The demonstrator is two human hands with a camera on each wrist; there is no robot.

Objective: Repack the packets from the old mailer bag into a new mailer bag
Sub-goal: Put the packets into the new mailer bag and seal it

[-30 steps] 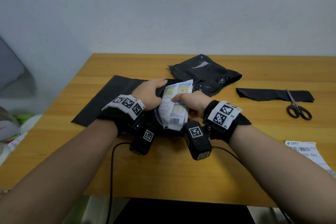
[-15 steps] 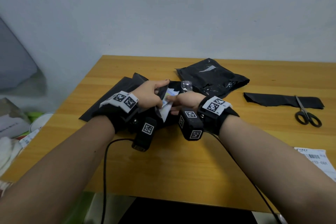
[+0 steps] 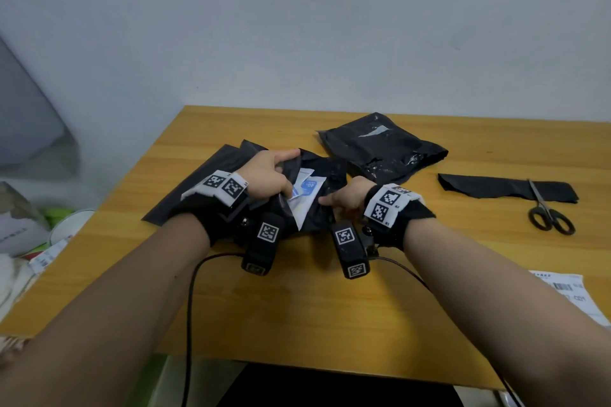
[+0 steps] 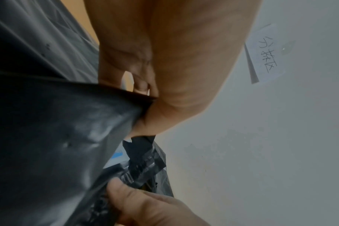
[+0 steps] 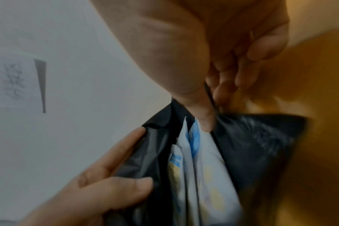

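Left hand (image 3: 267, 175) grips one side of the mouth of the new mailer bag (image 3: 317, 208), fingers curled over the black edge and thumb on the other face of it; in the left wrist view the plastic is pinched between thumb and fingers (image 4: 143, 85); the bag is black and soft, held up a little over the table (image 3: 297, 307) between the two hands, with its mouth pulled open; under the left hand some flat black bags (image 3: 211, 172) lie on the table; the packets (image 3: 305, 198) sit inside the open bag, white with blue and yellow print, and their tops poke out of the mouth; in the right wrist view they stand side by side between the two black walls; right hand (image 3: 347, 198) pinches the other side of the mouth, thumb inside touching a packet and fingers curled on the outside; behind the hands, well apart from them, the old mailer bag (image 3: 383, 149) lies crumpled on the table; farther right is a cut black strip (image 3: 489, 187); scissors (image 3: 545, 215) rest with their blades on the strip; near the right edge of the table a white label (image 3: 568, 294) lies flat.
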